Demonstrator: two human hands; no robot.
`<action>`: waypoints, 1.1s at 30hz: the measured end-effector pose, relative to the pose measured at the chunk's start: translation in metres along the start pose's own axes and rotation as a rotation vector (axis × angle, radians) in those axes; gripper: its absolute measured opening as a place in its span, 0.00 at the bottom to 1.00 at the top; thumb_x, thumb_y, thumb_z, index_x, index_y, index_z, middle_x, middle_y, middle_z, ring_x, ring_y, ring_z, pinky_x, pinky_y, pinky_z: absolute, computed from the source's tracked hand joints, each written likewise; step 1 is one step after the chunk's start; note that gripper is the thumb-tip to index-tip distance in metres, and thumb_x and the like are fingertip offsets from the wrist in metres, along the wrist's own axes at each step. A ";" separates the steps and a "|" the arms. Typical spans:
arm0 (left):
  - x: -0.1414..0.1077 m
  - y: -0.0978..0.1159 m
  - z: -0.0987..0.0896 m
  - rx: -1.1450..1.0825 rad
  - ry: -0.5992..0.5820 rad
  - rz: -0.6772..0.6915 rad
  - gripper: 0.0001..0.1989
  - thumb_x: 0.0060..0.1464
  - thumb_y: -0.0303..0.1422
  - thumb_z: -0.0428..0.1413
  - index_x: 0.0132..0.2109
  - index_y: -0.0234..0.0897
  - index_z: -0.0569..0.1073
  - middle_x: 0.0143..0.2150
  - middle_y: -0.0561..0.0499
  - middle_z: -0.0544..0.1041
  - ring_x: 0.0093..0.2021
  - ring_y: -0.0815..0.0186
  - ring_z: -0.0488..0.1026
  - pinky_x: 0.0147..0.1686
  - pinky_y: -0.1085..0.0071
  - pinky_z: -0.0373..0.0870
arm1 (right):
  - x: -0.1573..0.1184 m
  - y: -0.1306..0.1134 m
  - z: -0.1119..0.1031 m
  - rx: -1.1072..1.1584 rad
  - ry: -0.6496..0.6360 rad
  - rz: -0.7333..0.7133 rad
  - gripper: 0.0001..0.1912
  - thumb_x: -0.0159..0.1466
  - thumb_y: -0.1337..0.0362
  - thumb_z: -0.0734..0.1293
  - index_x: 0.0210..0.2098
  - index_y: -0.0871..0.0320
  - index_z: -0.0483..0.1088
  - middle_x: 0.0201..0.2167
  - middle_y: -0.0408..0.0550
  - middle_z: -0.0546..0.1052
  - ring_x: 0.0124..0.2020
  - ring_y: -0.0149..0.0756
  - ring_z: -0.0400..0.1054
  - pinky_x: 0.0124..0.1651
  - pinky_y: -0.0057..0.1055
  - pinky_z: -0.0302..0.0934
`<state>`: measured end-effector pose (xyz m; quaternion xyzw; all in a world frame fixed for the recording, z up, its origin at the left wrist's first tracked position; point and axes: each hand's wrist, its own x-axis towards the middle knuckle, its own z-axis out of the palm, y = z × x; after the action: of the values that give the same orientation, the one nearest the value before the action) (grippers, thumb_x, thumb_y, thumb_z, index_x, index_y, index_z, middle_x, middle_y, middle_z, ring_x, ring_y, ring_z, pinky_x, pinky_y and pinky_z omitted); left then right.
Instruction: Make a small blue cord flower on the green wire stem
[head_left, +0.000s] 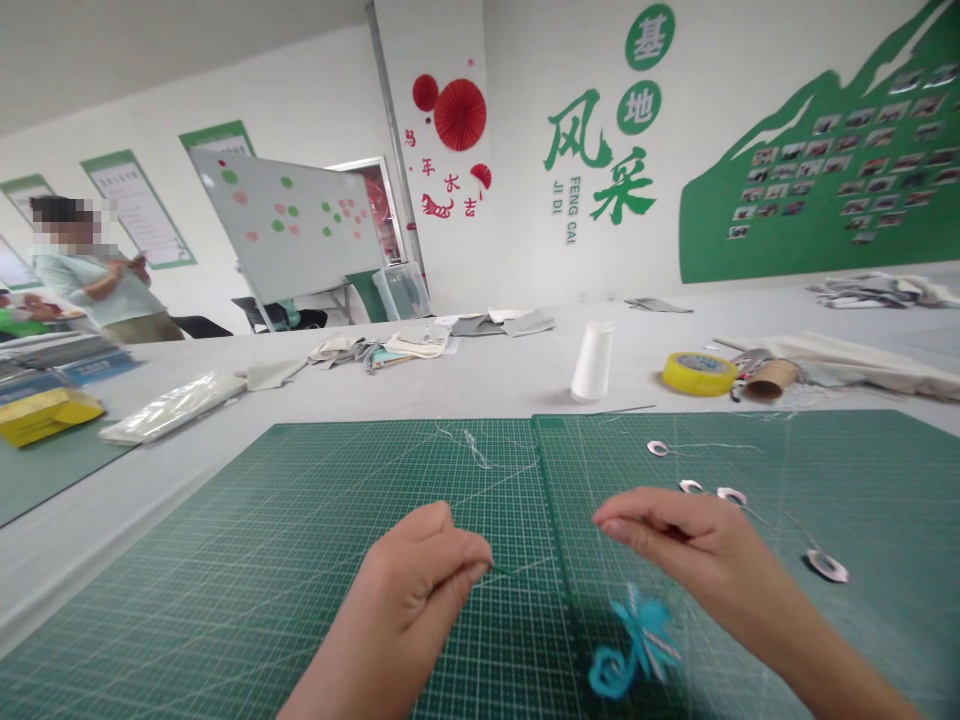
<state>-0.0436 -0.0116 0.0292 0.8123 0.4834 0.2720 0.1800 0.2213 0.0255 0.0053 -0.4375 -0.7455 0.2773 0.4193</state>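
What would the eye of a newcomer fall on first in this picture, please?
Probably the bright blue piece with a curled end, seen just below the right hand against a green cutting mat. After that, perhaps the round red decorations on the white wall at the back, and the green mountain-shaped photo display at the upper right.

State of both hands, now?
Left hand: pinched closed; anything held is too fine to make out.
Right hand: pinched closed; cannot tell if it holds anything.

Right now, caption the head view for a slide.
Left hand and right hand pinched above green mats; blue ornament nearer the right, white spool beyond.
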 end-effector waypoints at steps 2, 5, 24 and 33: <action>0.000 0.001 -0.004 -0.048 -0.047 -0.010 0.13 0.64 0.29 0.48 0.32 0.38 0.73 0.26 0.54 0.62 0.29 0.67 0.64 0.28 0.71 0.58 | 0.003 0.001 -0.001 0.055 -0.056 0.052 0.08 0.61 0.59 0.68 0.29 0.51 0.78 0.28 0.42 0.81 0.30 0.32 0.73 0.33 0.26 0.65; -0.001 0.000 -0.006 -0.064 -0.067 -0.038 0.13 0.63 0.30 0.49 0.31 0.38 0.73 0.27 0.55 0.62 0.30 0.67 0.64 0.29 0.72 0.58 | 0.005 0.004 -0.001 0.102 -0.114 0.090 0.09 0.60 0.58 0.68 0.27 0.53 0.78 0.24 0.42 0.79 0.27 0.31 0.70 0.30 0.26 0.63; 0.000 0.017 0.010 -0.874 -0.056 -0.150 0.09 0.54 0.37 0.59 0.28 0.40 0.78 0.32 0.52 0.65 0.30 0.67 0.63 0.30 0.72 0.61 | 0.004 0.018 0.012 0.048 -0.102 0.127 0.13 0.63 0.56 0.65 0.28 0.56 0.75 0.19 0.39 0.72 0.22 0.30 0.64 0.25 0.26 0.58; 0.009 0.015 0.034 -1.426 0.034 -0.387 0.08 0.52 0.32 0.61 0.29 0.34 0.72 0.33 0.49 0.76 0.33 0.68 0.72 0.36 0.72 0.69 | 0.000 0.020 0.040 -0.132 -0.148 0.076 0.08 0.59 0.69 0.66 0.25 0.57 0.75 0.23 0.42 0.75 0.27 0.34 0.70 0.32 0.31 0.65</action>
<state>-0.0089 -0.0117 0.0138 0.3942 0.3267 0.4959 0.7014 0.1946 0.0330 -0.0304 -0.4704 -0.7740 0.2748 0.3226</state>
